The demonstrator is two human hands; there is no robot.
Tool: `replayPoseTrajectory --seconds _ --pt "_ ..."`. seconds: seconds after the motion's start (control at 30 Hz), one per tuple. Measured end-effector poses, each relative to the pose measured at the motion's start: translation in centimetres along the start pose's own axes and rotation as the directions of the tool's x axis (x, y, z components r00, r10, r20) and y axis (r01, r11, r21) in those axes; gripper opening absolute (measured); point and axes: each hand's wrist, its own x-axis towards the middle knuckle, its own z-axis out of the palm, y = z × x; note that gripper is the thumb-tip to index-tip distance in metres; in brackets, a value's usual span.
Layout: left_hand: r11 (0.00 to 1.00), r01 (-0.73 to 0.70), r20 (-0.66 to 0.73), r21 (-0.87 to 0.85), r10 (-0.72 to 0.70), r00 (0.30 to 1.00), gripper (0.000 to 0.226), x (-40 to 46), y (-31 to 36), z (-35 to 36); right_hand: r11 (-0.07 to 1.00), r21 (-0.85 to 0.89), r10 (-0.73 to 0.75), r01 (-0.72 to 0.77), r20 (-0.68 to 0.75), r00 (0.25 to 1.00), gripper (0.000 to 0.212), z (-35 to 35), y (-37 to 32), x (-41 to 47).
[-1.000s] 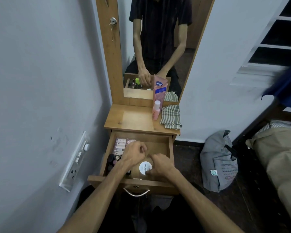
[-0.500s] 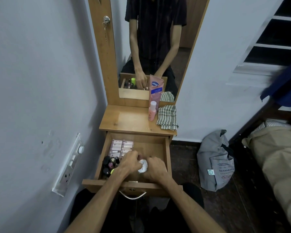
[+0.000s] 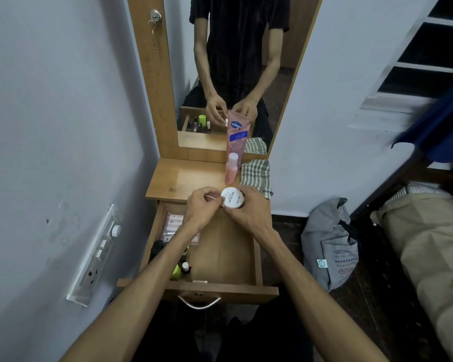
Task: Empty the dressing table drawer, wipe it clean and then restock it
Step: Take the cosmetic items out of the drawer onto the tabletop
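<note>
My right hand (image 3: pixel 249 212) curls round a round white jar (image 3: pixel 232 197), holding it above the back edge of the open drawer (image 3: pixel 228 257), near the front edge of the dressing table top (image 3: pixel 188 178). The jar's white lid faces up, tilted toward me, with dark print that is too small to read. My left hand (image 3: pixel 203 207) meets the jar from the left, its fingers (image 3: pixel 209 195) bent and pinched at the rim of the lid; whether they grip the lid itself or a small item I cannot tell. Along the drawer's left side lie a pink packet (image 3: pixel 174 226) toward the back and small bottles (image 3: pixel 183 267) toward the front, among them one with a bright green cap; the rest of the wooden floor shows bare. A metal handle (image 3: pixel 199 303) hangs on the drawer front. At the back right corner of the table top stand a small pink bottle (image 3: pixel 231 169) and a taller pink tube (image 3: pixel 238 138) against the mirror (image 3: pixel 236 61), with a folded checked cloth (image 3: pixel 255 176) just beside them at the right edge. A switchboard (image 3: pixel 94 254) is mounted on the left wall; a grey bag (image 3: pixel 330 244) sits on the dark floor to the right.
</note>
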Motion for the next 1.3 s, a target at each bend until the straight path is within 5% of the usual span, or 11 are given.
replayPoseTrajectory --seconds 0.33,0.63,0.77,1.07,1.3 --pt "0.974 0.032 0.064 0.226 -0.048 0.997 0.025 3.9 -0.5 1.0 0.998 -0.041 0.047 -0.046 0.016 0.999 0.033 2.1 0.3 3.4" --pt "0.983 0.007 0.062 0.184 -0.019 0.998 0.031 3.7 -0.1 0.7 0.999 -0.03 0.04 -0.042 -0.062 0.997 0.039 2.1 1.1 2.2" --pt "0.994 -0.008 -0.036 0.106 0.011 0.999 0.023 2.2 0.0 -1.7 0.998 0.049 0.032 -0.025 -0.131 0.991 0.019 2.7 0.2 -0.4" --pt "0.995 -0.017 -0.145 0.103 0.032 0.989 0.022 -3.7 -3.1 -9.6 0.989 0.127 0.05 -0.073 0.178 0.983 0.01 6.6 -2.2 -7.2" --pt "0.971 0.009 -0.065 0.237 0.006 0.998 0.013 -7.2 -5.8 -12.9 0.991 0.085 0.071 -0.099 0.287 0.955 0.02 8.5 -3.8 -8.5"
